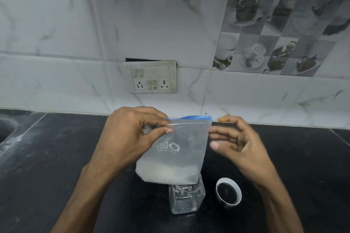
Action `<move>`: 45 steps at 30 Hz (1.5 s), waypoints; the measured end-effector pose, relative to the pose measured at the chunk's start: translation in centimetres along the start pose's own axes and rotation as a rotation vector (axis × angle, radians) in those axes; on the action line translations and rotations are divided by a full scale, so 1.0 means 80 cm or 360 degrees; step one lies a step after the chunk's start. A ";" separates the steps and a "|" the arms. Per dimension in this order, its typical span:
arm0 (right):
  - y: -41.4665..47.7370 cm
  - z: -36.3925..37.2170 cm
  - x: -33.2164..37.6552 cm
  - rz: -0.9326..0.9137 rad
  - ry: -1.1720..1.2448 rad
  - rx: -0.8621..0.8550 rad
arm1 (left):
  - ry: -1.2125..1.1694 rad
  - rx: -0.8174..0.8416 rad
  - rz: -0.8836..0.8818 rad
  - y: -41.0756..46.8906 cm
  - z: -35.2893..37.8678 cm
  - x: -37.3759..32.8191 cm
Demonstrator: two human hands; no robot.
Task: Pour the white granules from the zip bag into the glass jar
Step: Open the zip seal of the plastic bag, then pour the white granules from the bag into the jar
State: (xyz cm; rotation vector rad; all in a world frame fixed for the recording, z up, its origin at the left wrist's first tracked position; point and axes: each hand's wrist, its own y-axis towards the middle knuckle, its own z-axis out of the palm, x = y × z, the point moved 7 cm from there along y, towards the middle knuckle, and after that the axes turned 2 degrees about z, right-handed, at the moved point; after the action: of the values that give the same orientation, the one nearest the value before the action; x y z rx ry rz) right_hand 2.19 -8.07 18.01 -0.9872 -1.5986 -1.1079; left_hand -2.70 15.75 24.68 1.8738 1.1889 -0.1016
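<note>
View from above of a black kitchen countertop (pixel 56 157) against a white marble-look tiled wall, with a switch-and-socket panel (pixel 151 76) at centre.

In the lower middle of the frame a person holds a clear zip bag (pixel 189 149) upright, its blue zip strip on top. The left hand (pixel 132 130) pinches the bag's upper left corner between thumb and fingers. The right hand (pixel 238 143) hovers just beside the bag's right edge, fingers loosely curled and gripping nothing; whether they touch the plastic is unclear.

All the white granules (pixel 170 174) sit in the bottom of the bag. Directly beneath it stands the glass jar (pixel 186 200), uncovered and nearly empty, and its lid (pixel 228 193) lies upturned to the right.

Pouring seems not yet begun: the jar is ready, but the bag must be opened, if it is sealed, and tipped.
</note>
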 end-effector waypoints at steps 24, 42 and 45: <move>-0.040 -0.057 -0.017 -0.0120 -0.0404 -0.0572 | -0.0281 -0.0368 -0.0177 -0.020 0.020 -0.006; -0.039 -0.097 0.000 -0.0307 -0.0461 -0.0773 | -0.0328 -0.0462 -0.0208 -0.026 0.060 -0.009; -0.040 -0.103 0.004 -0.0326 -0.0480 -0.0792 | -0.0362 -0.0442 -0.0218 -0.025 0.063 -0.010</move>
State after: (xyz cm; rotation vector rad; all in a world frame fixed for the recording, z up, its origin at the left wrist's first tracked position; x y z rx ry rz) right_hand 1.06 -16.83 19.00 -1.3889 -1.7280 -1.6083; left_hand -2.83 11.90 20.73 1.4968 1.1108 -0.2088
